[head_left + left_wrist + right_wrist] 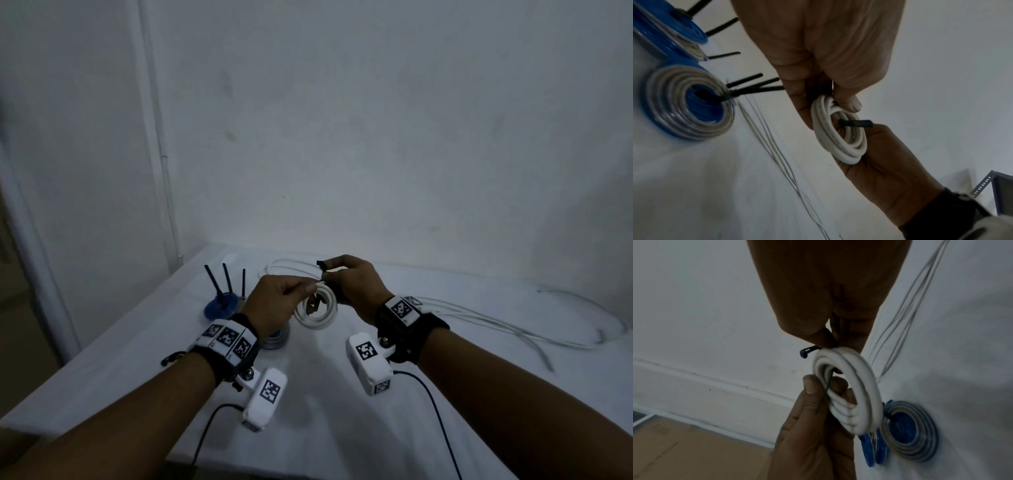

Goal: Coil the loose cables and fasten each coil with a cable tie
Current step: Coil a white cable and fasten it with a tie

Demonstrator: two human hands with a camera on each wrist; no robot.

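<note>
White cable coil (317, 310) at frame centre, above desk (137, 342) | left hand (274, 298) pinches its left rim; right hand (356, 284) pinches black cable tie (322, 269) at coil's top, tie head pointing upper left, tail through the middle

Round coil of thick white cable (317, 310): plain white, no markings resolved. Thin plastic cable tie (857, 123) at the coil: black. Two finished flat coils on the table (102, 377): blue-and-grey rings (909, 431), black tie tails (226, 279). Loose thin cables (479, 317): pale grey-white. Table cover: white. Wrist bands (399, 308): white blocks printed with black-and-white square codes.
</note>
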